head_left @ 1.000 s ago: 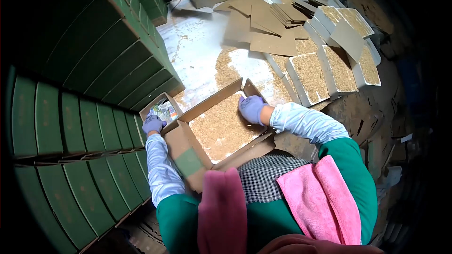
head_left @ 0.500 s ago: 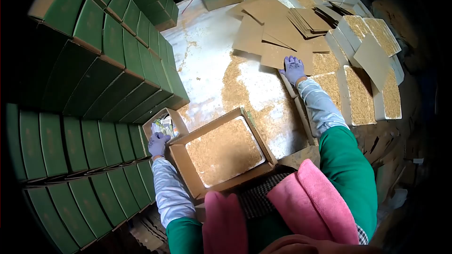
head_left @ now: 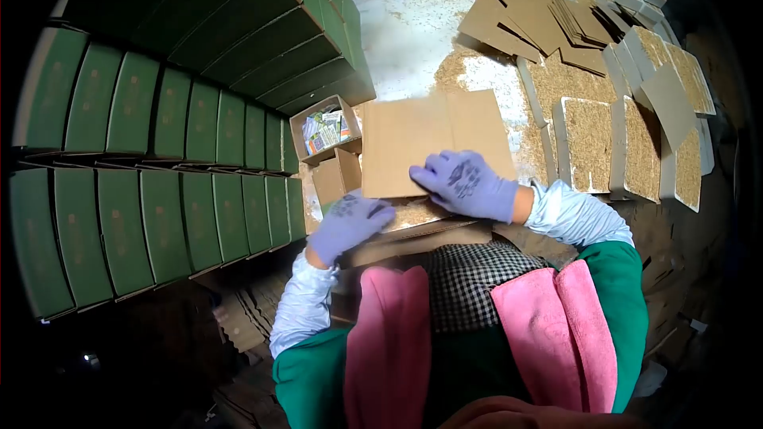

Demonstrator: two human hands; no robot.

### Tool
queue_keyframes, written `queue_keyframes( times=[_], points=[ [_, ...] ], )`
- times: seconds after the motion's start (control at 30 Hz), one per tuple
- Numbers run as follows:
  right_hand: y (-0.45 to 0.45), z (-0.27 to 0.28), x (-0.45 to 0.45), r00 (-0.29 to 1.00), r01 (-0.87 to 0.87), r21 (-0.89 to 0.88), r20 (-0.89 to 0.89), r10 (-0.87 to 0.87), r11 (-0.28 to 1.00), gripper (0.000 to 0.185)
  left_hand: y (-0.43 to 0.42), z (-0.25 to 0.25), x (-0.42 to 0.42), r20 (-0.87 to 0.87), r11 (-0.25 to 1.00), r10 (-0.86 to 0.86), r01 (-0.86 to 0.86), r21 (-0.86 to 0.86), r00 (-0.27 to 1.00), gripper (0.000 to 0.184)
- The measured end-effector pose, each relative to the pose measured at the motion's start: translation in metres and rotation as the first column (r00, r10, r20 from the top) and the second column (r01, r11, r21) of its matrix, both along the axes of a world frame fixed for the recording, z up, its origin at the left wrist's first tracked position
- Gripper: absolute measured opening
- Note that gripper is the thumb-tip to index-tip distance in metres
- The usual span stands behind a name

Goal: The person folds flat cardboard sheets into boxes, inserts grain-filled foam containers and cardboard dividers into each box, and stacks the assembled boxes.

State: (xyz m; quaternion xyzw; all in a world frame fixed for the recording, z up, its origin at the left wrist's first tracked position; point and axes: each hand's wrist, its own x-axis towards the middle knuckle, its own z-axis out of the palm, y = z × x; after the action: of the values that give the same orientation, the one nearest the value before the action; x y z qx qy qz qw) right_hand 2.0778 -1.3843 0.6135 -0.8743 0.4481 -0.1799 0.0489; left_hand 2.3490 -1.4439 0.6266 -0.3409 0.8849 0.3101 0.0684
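Note:
A flat cardboard sheet is in my right hand, which grips its near edge with the thumb and fingers. The sheet hides most of an open cardboard box that has a tan crumbly filling inside. My left hand is closed over the box's left side, just below the sheet's near left corner; whatever its fingers hold is hidden. Beyond it stands a small carton with printed packets inside.
Green boxes are stacked along the left. More cardboard sheets lie overlapped at the back right of the table. White trays with crumbly filling stand at the right. Loose crumbs are scattered on the table.
My right hand has brought a cardboard sheet from the pile to above the box. My left hand has left the small carton and moved right, to the box. The view has shifted.

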Motion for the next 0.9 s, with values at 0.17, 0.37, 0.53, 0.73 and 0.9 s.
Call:
queue_keyframes(
  times=[0.17,0.37,0.53,0.73,0.9],
  points=[
    [0.008,-0.066,0.028,0.975,-0.217,0.42,0.056,0.214,0.881,0.04,0.012,0.081,0.034,-0.368,0.89,0.337,-0.421,-0.175,0.866,0.03],
    [0.018,-0.019,0.009,0.999,-0.037,0.604,0.024,0.028,0.796,0.054,0.015,-0.029,-0.005,-0.09,0.926,-0.193,0.151,-0.347,0.977,0.037],
    [0.027,0.006,-0.076,0.801,0.544,0.5,-0.069,-0.595,0.674,0.065,-0.002,-0.022,0.053,-0.563,0.783,0.622,-0.452,0.427,0.544,0.074],
    [0.009,-0.067,-0.041,0.946,0.214,0.509,0.106,-0.307,0.834,0.077,0.008,-0.148,-0.016,-0.384,0.649,0.76,-0.634,0.42,0.524,0.105],
    [0.011,-0.177,-0.047,0.739,0.145,0.852,0.244,-0.628,0.502,0.133,-0.005,-0.154,0.01,-0.357,0.696,0.715,-0.558,0.452,0.602,0.089]
  ],
)
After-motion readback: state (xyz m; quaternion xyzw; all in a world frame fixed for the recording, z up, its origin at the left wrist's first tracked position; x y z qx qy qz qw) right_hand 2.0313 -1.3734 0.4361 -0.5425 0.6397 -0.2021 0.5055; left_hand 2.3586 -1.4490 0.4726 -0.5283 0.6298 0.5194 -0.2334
